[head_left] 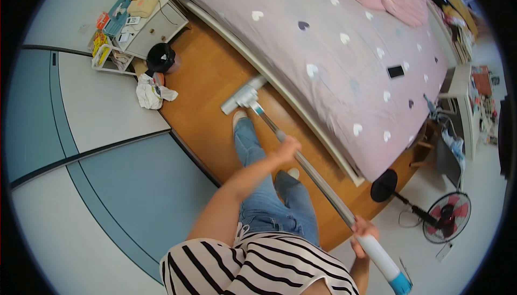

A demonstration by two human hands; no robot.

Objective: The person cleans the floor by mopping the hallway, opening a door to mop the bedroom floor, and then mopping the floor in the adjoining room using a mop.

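A stick vacuum cleaner runs slantwise across the view, its metal tube between a white and blue body at the lower right and a wide grey floor head. That floor head lies on the wooden floor beside the bed frame, just ahead of my foot; its far end reaches the bed's edge. My left hand is closed round the middle of the tube. Farther back, my right hand grips the upper end, where the tube meets the white body. Part of that body runs toward the lower edge.
The bed with a heart-patterned cover fills the upper right; a phone lies on it. A black-topped bin and white bags stand by the cabinet. Wardrobe doors line the left. A fan is at right.
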